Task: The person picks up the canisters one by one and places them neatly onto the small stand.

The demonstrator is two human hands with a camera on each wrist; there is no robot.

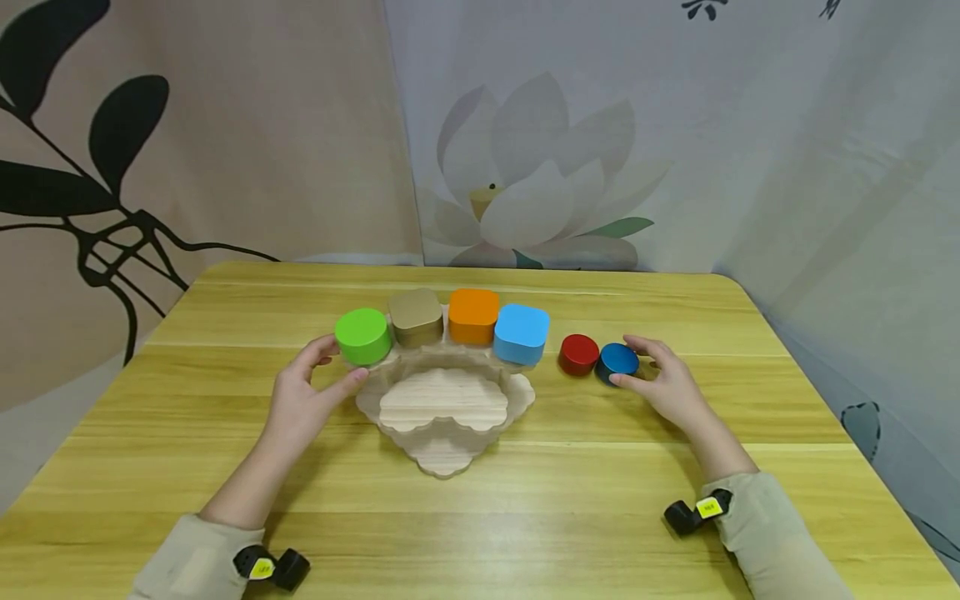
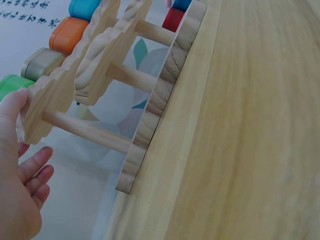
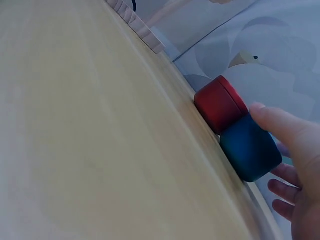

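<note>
A tiered wooden stand (image 1: 442, 412) with scalloped shelves stands mid-table. Along its top shelf sit a green round tin (image 1: 363, 337), a khaki square tin (image 1: 416, 317), an orange tin (image 1: 473, 317) and a light blue tin (image 1: 521, 333). My left hand (image 1: 307, 396) has thumb and index finger about the green tin, at the shelf's left end; its other fingers curl loosely below in the left wrist view. Right of the stand, my right hand (image 1: 667, 383) holds a dark blue round tin (image 3: 251, 148) between thumb and index finger. A red round tin (image 3: 220, 105) touches the blue one.
The wooden table (image 1: 525, 533) runs up to a curtain (image 1: 300, 125) with printed leaves and a lotus flower. Dowels (image 2: 90, 131) hold the stand's shelves above its base. A small black camera (image 1: 270, 568) sits on each sleeve.
</note>
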